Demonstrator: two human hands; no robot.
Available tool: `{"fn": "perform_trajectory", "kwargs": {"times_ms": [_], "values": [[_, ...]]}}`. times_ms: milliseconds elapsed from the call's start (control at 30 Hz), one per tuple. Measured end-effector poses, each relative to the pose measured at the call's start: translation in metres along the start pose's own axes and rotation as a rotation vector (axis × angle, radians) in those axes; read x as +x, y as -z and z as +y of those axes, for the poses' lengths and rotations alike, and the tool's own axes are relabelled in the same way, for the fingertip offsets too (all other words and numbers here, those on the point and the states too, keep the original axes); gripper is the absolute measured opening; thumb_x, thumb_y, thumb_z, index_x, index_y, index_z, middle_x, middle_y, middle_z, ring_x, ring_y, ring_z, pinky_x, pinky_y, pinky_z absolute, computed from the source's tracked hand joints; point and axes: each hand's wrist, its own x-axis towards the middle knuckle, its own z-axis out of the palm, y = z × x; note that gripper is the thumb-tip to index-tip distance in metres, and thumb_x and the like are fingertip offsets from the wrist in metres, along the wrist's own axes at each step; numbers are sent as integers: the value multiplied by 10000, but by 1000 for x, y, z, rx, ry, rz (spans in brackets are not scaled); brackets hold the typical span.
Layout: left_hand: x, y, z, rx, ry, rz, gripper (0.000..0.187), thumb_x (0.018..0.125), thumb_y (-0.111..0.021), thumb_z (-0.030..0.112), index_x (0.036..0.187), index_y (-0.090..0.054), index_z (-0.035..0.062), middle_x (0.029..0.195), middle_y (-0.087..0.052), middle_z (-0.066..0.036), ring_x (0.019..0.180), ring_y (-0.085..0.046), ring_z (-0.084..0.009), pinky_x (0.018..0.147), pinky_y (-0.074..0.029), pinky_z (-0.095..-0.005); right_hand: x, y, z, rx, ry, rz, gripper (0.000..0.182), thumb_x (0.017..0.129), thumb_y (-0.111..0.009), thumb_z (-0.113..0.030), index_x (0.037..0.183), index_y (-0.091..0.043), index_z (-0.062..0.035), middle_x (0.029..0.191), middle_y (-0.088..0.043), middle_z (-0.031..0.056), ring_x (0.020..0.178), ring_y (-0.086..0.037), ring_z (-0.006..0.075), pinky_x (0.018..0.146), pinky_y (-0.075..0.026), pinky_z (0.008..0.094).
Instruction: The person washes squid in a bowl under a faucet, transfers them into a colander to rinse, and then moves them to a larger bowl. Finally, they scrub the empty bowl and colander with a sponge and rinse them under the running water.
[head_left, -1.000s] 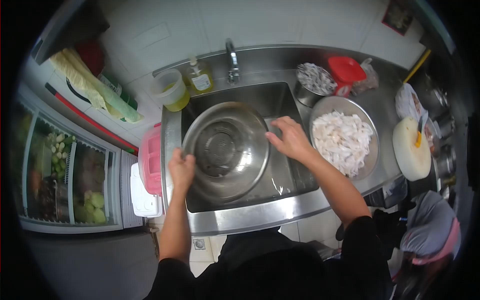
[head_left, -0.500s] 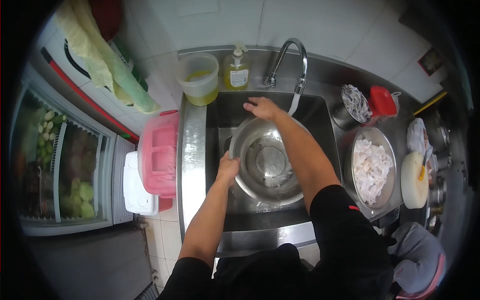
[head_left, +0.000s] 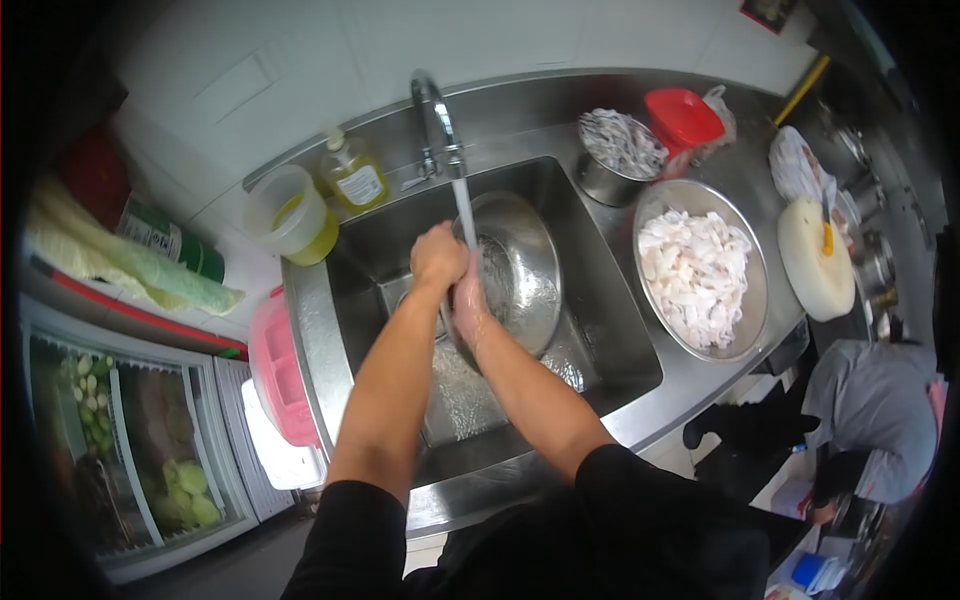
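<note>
In the dark steel sink [head_left: 620,330], a metal bowl [head_left: 535,270] stands tilted with water in it. Water from the curved tap [head_left: 440,110] falls in a stream beside my hands. My left hand [head_left: 438,258] is curled closed by the bowl's left side, pressed against my right hand; what its fingers grip is hidden. My right hand [head_left: 468,300] lies over the bowl's left part, wet, its fingers mostly covered by my left hand and the stream.
Right of the sink are a large bowl of white pieces [head_left: 695,270], a metal pot of greyish strips [head_left: 615,150], a red container [head_left: 685,117] and a round board [head_left: 815,260] with a knife. A soap bottle [head_left: 355,175] and plastic tub [head_left: 290,215] stand left. Another person [head_left: 870,410] is at right.
My hands have left their places apart on the bowl's rim and come together at its left side, by the stream. The bowl now leans. The view has shifted right.
</note>
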Motion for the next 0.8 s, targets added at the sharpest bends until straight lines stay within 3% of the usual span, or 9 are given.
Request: {"fn": "perform_trajectory", "kwargs": {"times_ms": [133,233,267,367,467,600,667,733,800], "values": [[10,14,56,156,-179,33,369,840,-579,230,1188,-624,119,1047,-660,-223,1023,-613,-408,907,-490,-455,8,109,70,-732,108,-268,750,986,-270,-572,1492,-215,-22,1575,-161,149,1466,-86,287,1170,-136,358],[15,38,64,223,-365,-20,348,854,-556,218,1177,-618,105,1022,-658,-231,990,-617,-409,871,-490,-464,-54,100,-23,-1975,-417,-57,712,1004,-223,-516,1504,-156,-13,1583,-57,201,1474,32,309,1185,-53,358],[20,39,59,189,-345,-3,352,840,-558,205,1171,-621,100,1016,-659,-235,982,-617,-414,867,-489,-466,-60,82,-26,-1917,-364,163,672,1014,-200,-474,1507,-155,-19,1576,-57,224,1467,25,358,1183,-22,440],[20,26,46,124,-262,43,368,810,-561,181,1160,-627,88,1000,-661,-241,970,-619,-421,861,-485,-460,-9,81,16,-1356,443,-291,695,1002,-236,-496,1516,-130,-41,1589,-45,183,1464,32,374,1164,-11,533],[11,38,31,39,-158,59,376,818,-560,182,1180,-620,103,1014,-664,-235,1009,-608,-418,876,-479,-455,3,78,6,-1595,413,-440,716,987,-258,-531,1529,-109,-88,1596,-23,160,1459,35,397,1155,-34,566],[5,37,-2,-106,-102,132,370,818,-564,175,1179,-612,109,1025,-662,-235,1028,-604,-415,886,-471,-455,-27,73,-45,-2003,-73,-192,707,977,-267,-555,1537,-111,-151,1600,-32,133,1460,-4,388,1175,-92,491],[5,24,-3,-147,-103,199,393,807,-552,164,1185,-620,80,976,-679,-221,987,-635,-395,864,-476,-430,-1,71,-15,-1747,-202,-50,727,965,-278,-584,1529,-156,-141,1597,-49,141,1462,-28,377,1170,-98,501],[12,19,-5,-98,-144,172,368,809,-557,172,1164,-613,91,1003,-662,-241,1005,-615,-414,875,-473,-463,6,80,12,-1417,-45,-252,762,942,-270,-637,1500,-268,-117,1578,-100,187,1459,-97,357,1168,-122,492],[13,20,-9,-44,-152,159,359,808,-561,175,1154,-610,95,1014,-655,-251,1011,-605,-425,882,-472,-480,-9,102,6,-1657,-100,-200,730,952,-279,-611,1434,-339,-66,1518,-221,199,1420,-174,368,1151,-170,477]]}}
